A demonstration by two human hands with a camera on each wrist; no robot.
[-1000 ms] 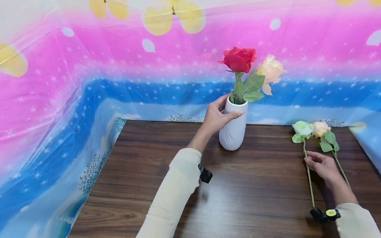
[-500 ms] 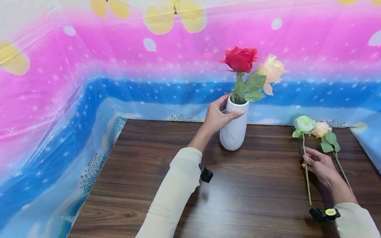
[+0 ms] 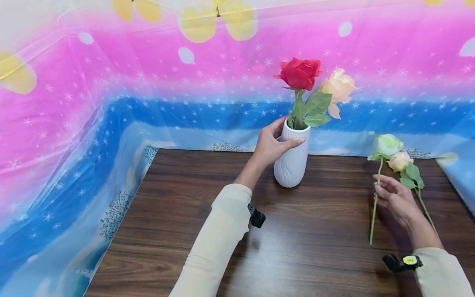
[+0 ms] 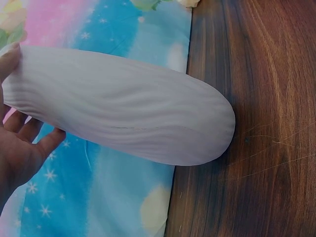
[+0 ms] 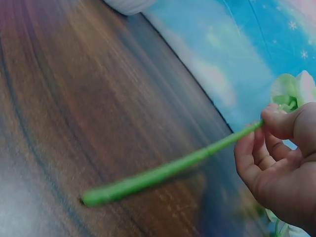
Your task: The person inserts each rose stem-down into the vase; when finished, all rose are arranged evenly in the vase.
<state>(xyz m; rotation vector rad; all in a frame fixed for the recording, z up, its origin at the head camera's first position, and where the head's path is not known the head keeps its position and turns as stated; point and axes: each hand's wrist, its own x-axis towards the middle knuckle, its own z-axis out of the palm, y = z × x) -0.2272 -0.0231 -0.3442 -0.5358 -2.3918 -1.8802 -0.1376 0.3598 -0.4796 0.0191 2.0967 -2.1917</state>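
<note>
Cream fabric sleeves extend over the dark brown wood-grain counter. Toward its right edge, the right hand has its fingers pinched on the thin green stem of a pale green rose, held tilted. Beyond, near the back right corner, lies a pale peach rose with green leaves. Near the middle of the back edge, the left hand's fingers grasp a tall white ribbed vase containing 2 flowers: 1 red rose, 1 large peach rose. Behind hangs pink-and-blue printed cloth.
</note>
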